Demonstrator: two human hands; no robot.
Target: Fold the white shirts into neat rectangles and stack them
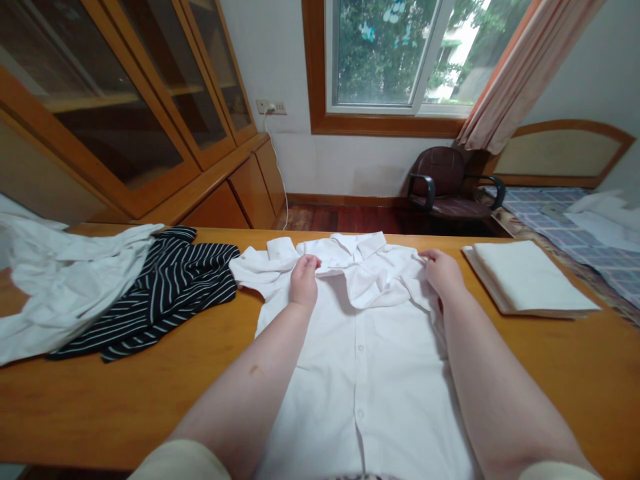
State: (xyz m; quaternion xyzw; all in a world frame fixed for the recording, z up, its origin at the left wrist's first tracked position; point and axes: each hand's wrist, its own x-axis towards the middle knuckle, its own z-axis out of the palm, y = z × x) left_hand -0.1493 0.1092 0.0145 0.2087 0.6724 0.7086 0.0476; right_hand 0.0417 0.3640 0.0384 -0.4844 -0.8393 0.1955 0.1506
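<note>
A white button-up shirt [385,373] lies front up on the wooden table, its collar end far from me and its hem toward me. The cloth near the collar is bunched and raised in folds. My left hand [304,280] pinches the shirt at the left shoulder, beside the left sleeve, which is spread out on the table. At the opposite shoulder my right hand [442,272] has its fingers closed on the fabric; the sleeve on that side is mostly hidden behind the hand and forearm.
On the left of the table [200,400] lie a black-and-white striped garment [170,287] and a crumpled white garment [85,273]. A folded white cloth stack [530,277] sits at the right. Beyond stand an office chair [445,180], a bed [575,207] and a glass-door cabinet [200,160].
</note>
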